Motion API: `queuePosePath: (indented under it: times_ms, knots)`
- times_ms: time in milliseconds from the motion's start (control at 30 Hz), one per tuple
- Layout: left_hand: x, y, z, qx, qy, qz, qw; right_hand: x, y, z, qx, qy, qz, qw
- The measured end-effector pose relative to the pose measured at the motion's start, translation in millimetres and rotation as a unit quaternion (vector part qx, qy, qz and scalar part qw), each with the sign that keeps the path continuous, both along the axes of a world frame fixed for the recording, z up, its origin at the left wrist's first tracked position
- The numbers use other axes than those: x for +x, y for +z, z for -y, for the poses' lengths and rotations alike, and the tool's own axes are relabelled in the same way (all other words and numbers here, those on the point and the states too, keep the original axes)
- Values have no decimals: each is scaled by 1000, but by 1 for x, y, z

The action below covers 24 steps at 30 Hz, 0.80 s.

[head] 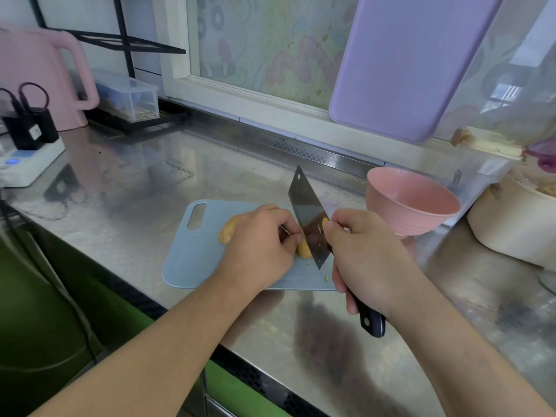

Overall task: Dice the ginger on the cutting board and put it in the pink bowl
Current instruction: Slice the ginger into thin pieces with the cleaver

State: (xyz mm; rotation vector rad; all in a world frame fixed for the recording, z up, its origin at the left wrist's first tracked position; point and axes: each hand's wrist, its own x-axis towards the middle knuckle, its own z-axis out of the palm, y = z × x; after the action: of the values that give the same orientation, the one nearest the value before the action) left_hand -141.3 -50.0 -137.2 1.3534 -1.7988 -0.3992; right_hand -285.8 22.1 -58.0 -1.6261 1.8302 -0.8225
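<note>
Gripping the dark riveted handle of a broad steel cleaver (310, 218), the right hand (364, 260) has its fingers curled round the handle and its thumb pressed against the flat of the blade near a small round yellow sticker (325, 221), whose print is too small to read. The blade stands tilted, its edge down on a knobbly yellow-brown piece of ginger (304, 249) that lies on a pale blue plastic cutting board (192, 254) with a slot handle. The left hand (258, 248) covers the middle of the ginger, its fingers bent and clamped on the root just beside the blade; one end of the root shows past the left side of that hand. A tiny ginger scrap (326, 278) lies on the board near the knife's heel. The ribbed pink bowl (412, 203) sits on the shiny steel counter (126, 182), just right of the board. Far left stand a pink jug (45, 70) and a white power strip (27, 164) with black plugs; a lilac board (403, 64) leans at the window.
</note>
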Motion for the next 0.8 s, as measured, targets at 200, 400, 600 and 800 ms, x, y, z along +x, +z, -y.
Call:
queuePosePath:
  times_ms: [200, 400, 600, 800]
  knots:
    - [1, 0, -1, 2, 1, 2, 1000, -2, 0, -6, 14, -1, -6, 1000]
    - [0, 0, -1, 2, 3, 2, 1000, -3, 9, -9, 41, 14, 2, 999]
    - [1, 1, -1, -3, 2, -4, 1000, -5, 4, -8, 64, 21, -6, 998]
    - [1, 2, -2, 2, -2, -7, 1000, -9, 3, -3, 78, 23, 0, 997]
